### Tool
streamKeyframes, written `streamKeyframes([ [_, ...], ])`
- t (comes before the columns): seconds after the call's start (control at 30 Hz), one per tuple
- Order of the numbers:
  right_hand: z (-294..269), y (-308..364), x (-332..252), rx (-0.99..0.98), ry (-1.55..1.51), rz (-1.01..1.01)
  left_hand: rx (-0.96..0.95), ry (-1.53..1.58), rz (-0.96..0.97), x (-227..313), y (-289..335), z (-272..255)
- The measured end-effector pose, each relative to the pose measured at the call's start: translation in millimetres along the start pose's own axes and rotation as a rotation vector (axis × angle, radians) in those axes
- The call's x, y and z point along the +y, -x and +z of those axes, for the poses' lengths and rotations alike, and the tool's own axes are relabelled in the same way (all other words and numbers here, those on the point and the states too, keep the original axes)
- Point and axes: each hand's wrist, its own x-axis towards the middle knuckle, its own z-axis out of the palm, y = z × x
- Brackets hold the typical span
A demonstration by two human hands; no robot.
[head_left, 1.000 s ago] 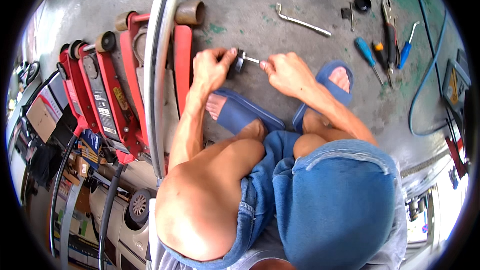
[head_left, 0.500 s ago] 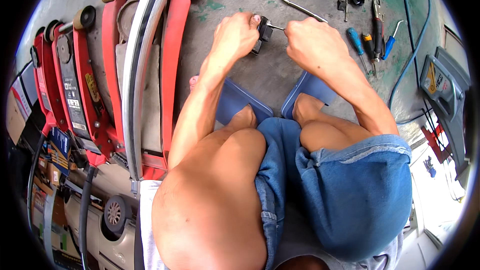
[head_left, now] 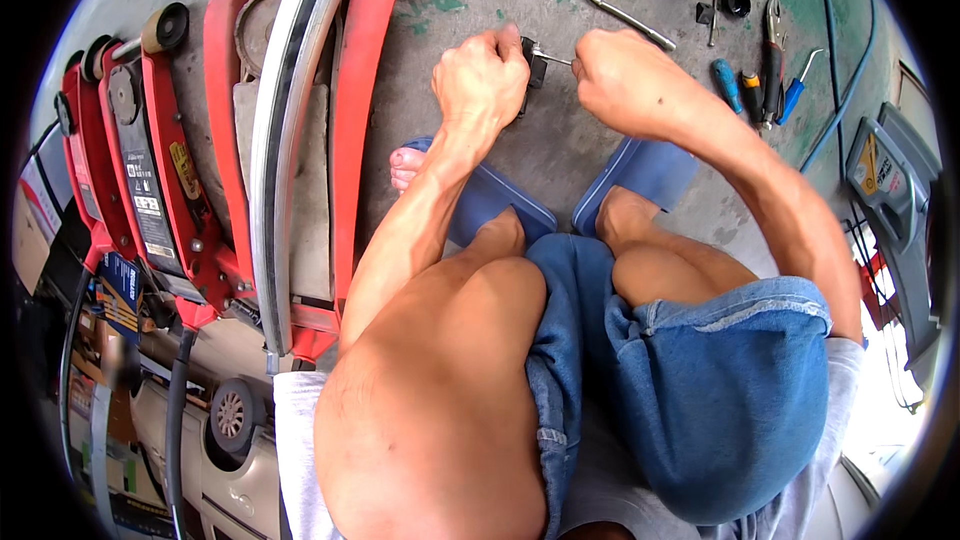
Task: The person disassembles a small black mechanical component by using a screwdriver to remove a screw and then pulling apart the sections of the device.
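Note:
My left hand (head_left: 480, 80) is closed around a small black block-shaped part (head_left: 538, 71), held above the concrete floor. Its fingers cover much of the part. A thin metal shaft (head_left: 556, 61) runs from the part's right side into my right hand (head_left: 622, 83), which is closed in a fist around the tool. The tool's handle is hidden inside that fist, so its exact kind does not show. Both hands are beyond my feet, which are in blue slippers (head_left: 640, 175).
Past my right hand lie an L-shaped socket wrench (head_left: 628, 12), a black ring (head_left: 736, 1), pliers (head_left: 772, 55), a blue screwdriver (head_left: 726, 85) and a blue-handled hook pick (head_left: 795, 92). Red floor jacks (head_left: 365, 120) and a curved metal strip (head_left: 283, 140) stand left. A blue hose (head_left: 832, 40) runs right.
My left hand has turned and now hides more of the black part. The right elbow has swung outward while that fist still holds the tool. The whole view has shifted slightly.

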Motion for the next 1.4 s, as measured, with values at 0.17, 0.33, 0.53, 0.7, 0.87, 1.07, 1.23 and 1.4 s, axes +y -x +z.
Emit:
streamKeyframes([
  [0.17, -17.5, -12.7, -12.8, -0.125, -0.087, 0.124, 0.09, 0.063, 0.012, -7.2, 1.8, 2.3],
  [0.33, -24.6, -14.2, -9.9, -0.124, -0.022, 0.039, 0.102, 0.002, 0.11, -10.0, -4.0, 10.3],
  [0.53, -20.7, -7.4, -26.7, -0.18, 0.272, 0.124, 0.084, -0.042, 0.119, -13.0, -6.4, 5.9],
  [0.7, -20.8, -14.9, -18.7, -0.136, 0.371, 0.133, -0.053, -0.011, 0.082, -9.3, -15.8, 6.7],
  [0.87, -31.7, -32.2, -17.2, -0.227, 0.4, 0.055, -0.062, 0.041, 0.048, -10.3, -16.1, 6.4],
  [1.07, -16.2, -18.7, -17.1, -0.134, 0.409, 0.118, -0.035, 0.07, 0.043, -10.1, -14.5, 9.5],
  [1.23, -14.4, -18.6, -18.3, -0.159, 0.35, 0.172, -0.002, 0.13, 0.014, -13.1, -14.7, 9.0],
  [1.4, -13.7, -19.6, -13.1, -0.173, 0.317, 0.166, -0.014, 0.119, 0.055, -13.3, -16.4, 10.3],
])
